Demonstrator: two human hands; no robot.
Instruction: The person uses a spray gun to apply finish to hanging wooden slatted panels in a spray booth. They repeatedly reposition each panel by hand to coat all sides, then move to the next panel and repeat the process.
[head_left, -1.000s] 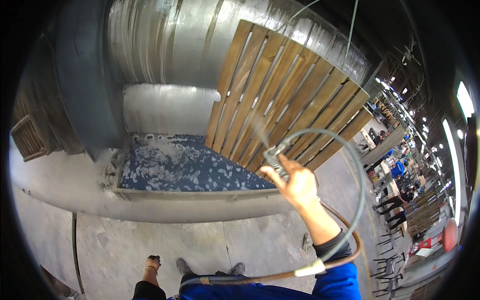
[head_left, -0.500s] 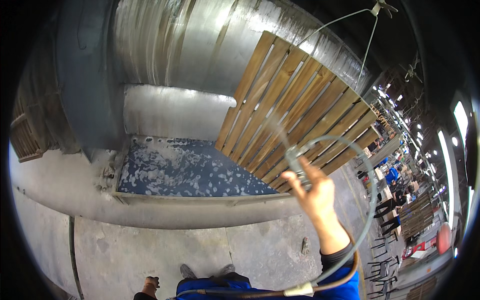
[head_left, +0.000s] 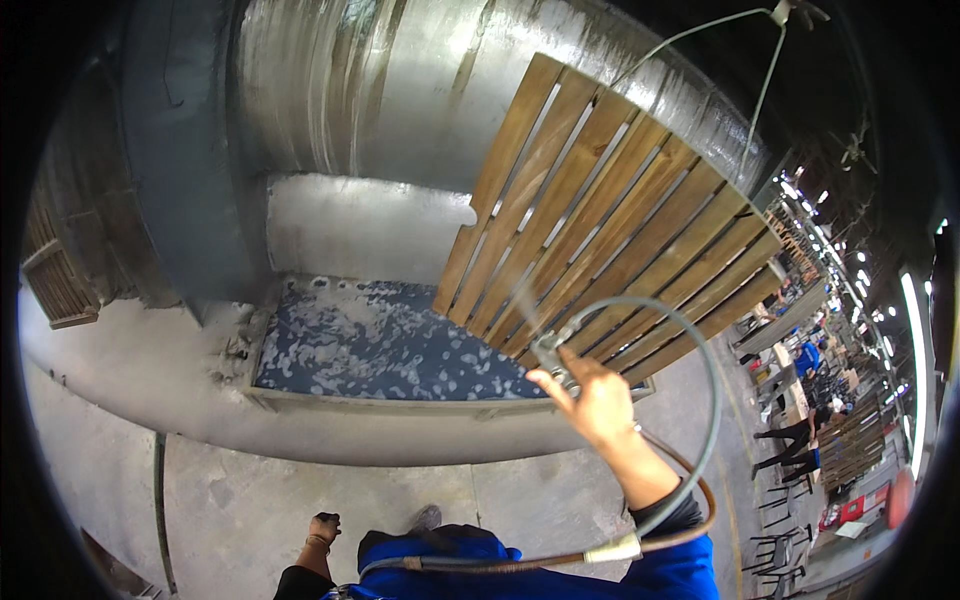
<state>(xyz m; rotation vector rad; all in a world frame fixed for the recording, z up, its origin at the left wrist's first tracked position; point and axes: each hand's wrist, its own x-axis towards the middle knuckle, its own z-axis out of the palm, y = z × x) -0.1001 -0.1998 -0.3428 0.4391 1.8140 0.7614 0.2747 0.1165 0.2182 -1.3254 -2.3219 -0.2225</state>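
Observation:
My right hand (head_left: 600, 402) is wrapped round a metal spray gun (head_left: 553, 362). A pale mist leaves its nozzle toward the lower part of a brown slatted wooden panel (head_left: 672, 222). The panel hangs tilted from a wire hanger (head_left: 764, 92), its slats separated by narrow gaps. From the gun a clear hose (head_left: 716, 392) loops out to the right, then runs back across my body as a brownish line. Down by my side, my left hand (head_left: 322, 528) is closed in a loose fist, with nothing visible in it.
Beneath the panel lies a trough of dark, foam-flecked liquid (head_left: 385, 345) with a raised front rim (head_left: 450, 405). A stained metal wall (head_left: 420, 90) curves behind it. Another slatted piece (head_left: 58, 275) stands far left. People, benches and stacked black frames (head_left: 775, 545) appear on the right.
My right hand and the spray gun have moved left and slightly down across the panel. My left hand has risen a little. The whole view has shifted slightly.

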